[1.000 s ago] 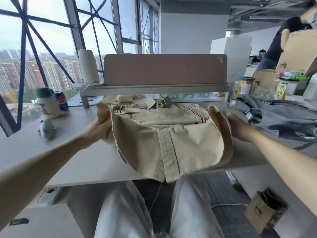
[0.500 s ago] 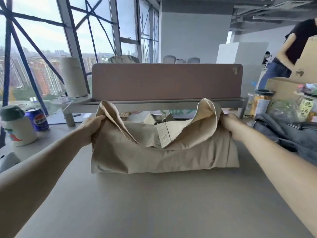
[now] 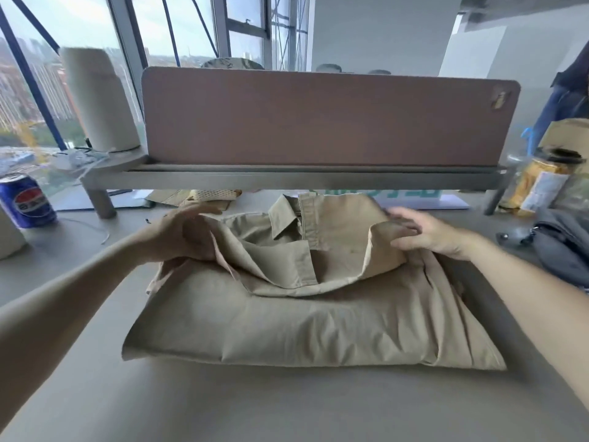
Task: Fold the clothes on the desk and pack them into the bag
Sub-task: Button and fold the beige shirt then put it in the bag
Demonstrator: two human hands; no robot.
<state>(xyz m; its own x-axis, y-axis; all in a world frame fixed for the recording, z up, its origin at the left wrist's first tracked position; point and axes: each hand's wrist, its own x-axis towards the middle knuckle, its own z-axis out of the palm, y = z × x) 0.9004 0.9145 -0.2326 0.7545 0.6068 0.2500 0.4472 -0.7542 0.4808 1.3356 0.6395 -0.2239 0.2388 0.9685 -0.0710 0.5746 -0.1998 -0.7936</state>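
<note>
A khaki shirt lies folded across the grey desk, its collar and button placket showing at the far side. My left hand grips the shirt's upper left edge, fingers curled into the cloth. At the upper right edge, my right hand pinches a raised fold between thumb and fingers. The lifted hem droops in a loose flap between both hands. A grey bag lies at the desk's right side, partly cut off by the frame edge.
A brown partition on a raised shelf runs behind the shirt. A blue soda can and a paper roll stand at the left. Jars and cardboard sit at the right, with a person behind them.
The shirt's lower half came up off the desk's front edge and was folded away from me over the top half. Both hands have lowered the fold toward the collar, and the view moved closer.
</note>
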